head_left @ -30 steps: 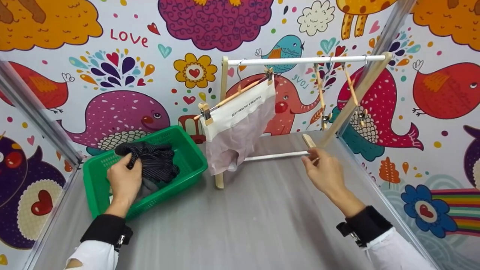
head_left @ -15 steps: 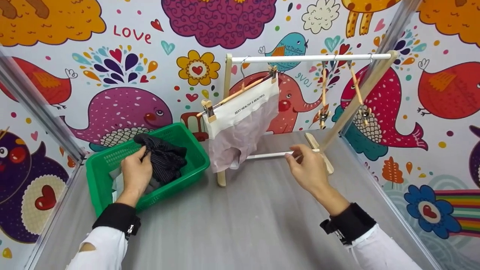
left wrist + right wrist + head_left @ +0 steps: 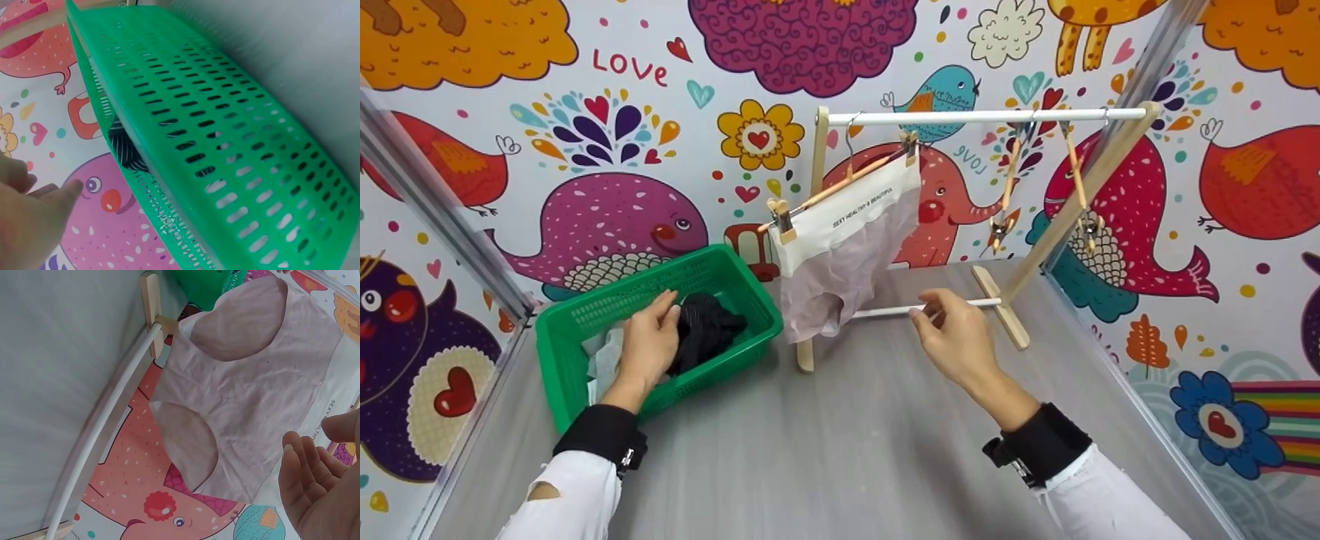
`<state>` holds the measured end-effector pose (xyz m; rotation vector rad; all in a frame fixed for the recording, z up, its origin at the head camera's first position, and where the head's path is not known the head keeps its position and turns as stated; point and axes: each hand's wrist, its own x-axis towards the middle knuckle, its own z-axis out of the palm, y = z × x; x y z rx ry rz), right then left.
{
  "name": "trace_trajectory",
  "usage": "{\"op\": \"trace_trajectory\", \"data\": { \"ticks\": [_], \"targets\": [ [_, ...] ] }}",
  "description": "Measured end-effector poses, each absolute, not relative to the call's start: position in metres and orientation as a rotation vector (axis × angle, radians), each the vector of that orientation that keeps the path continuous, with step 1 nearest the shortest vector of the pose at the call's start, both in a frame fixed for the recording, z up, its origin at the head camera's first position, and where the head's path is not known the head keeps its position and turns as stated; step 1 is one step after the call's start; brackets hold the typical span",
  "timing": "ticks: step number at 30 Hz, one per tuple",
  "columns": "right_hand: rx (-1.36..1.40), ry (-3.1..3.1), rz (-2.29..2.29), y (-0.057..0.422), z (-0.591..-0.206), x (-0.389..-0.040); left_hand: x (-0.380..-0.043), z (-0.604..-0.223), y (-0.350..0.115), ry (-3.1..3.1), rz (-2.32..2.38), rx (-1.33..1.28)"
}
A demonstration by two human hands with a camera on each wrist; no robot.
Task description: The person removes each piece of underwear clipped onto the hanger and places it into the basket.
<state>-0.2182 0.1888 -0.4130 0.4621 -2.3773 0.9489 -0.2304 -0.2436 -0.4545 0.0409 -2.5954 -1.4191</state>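
Cloth point(image 3: 708, 330) is lying in the basket point(image 3: 561, 360), right of the left hand's point(image 3: 651, 341) fingertips, the right hand point(image 3: 960, 341) is hovering outside, both thumbs standing apart from fingers

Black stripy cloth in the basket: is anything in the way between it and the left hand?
Nothing visible is. The left hand is over the green basket's open top, near the black striped cloth, with no other thing showing between them.
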Motion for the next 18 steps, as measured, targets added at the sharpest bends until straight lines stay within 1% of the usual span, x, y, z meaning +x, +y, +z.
{"op": "trace_trajectory", "data": {
  "ticks": [9, 18],
  "targets": [
    [0.471, -2.35, 0.981, 0.167, -0.402, -0.217, -0.216, -0.457, -0.242, -2.559, -1.36, 0.055],
    [0.51, -2.308, 0.977, 0.149, -0.4, -0.217, -0.203, -0.458, -0.25, -2.483, -1.384, 0.018]
  ]
}}
